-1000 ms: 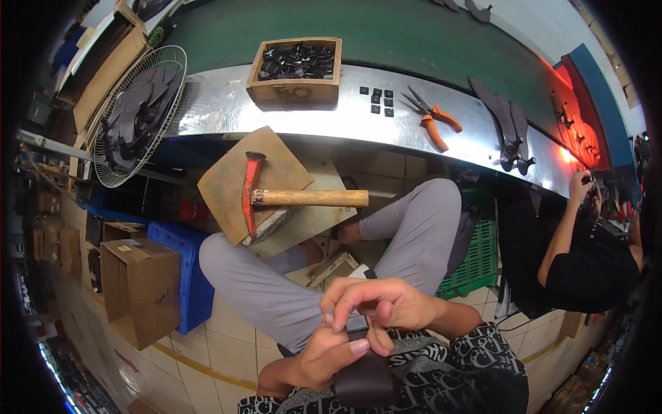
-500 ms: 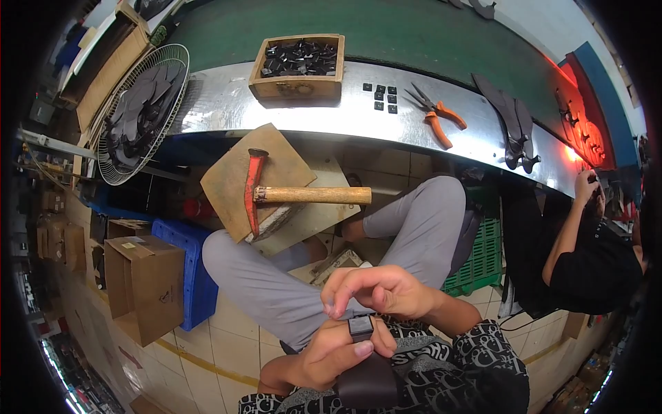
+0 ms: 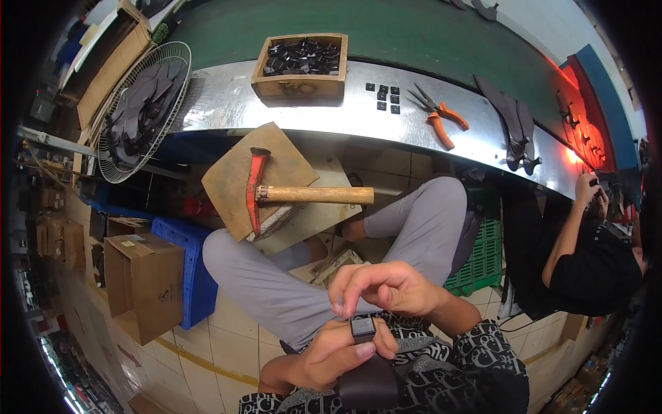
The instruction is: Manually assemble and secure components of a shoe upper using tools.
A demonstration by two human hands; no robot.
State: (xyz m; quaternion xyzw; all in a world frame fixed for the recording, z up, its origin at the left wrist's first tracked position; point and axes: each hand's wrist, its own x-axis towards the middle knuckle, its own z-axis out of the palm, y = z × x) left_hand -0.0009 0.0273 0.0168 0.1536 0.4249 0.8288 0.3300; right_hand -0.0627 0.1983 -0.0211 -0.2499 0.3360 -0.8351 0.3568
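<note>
Close to my lap, my left hand (image 3: 338, 353) is closed around a smooth dark brown piece (image 3: 370, 383); its exact kind is not clear. A small black square block (image 3: 363, 329) with a flat top sits at its fingers, and I cannot tell how it joins the brown piece. Just above it hovers my right hand (image 3: 386, 286), fingers bent and apart, with nothing visible in them. Ahead of my knees, a hammer (image 3: 314, 195) with a red head and wooden handle lies across a brown board (image 3: 224, 172).
On the metal bench (image 3: 227, 103) are a wooden box (image 3: 298, 90) of small black parts, several black squares (image 3: 381, 96), orange-handled pliers (image 3: 437, 116) and dark strap-like pieces (image 3: 514, 124). A wire basket (image 3: 143, 110) stands left. Another person (image 3: 586, 262) works at right, near a green crate (image 3: 483, 259).
My right hand has shifted slightly right and up. My left hand and the brown piece have barely moved. The whole view has drifted a little.
</note>
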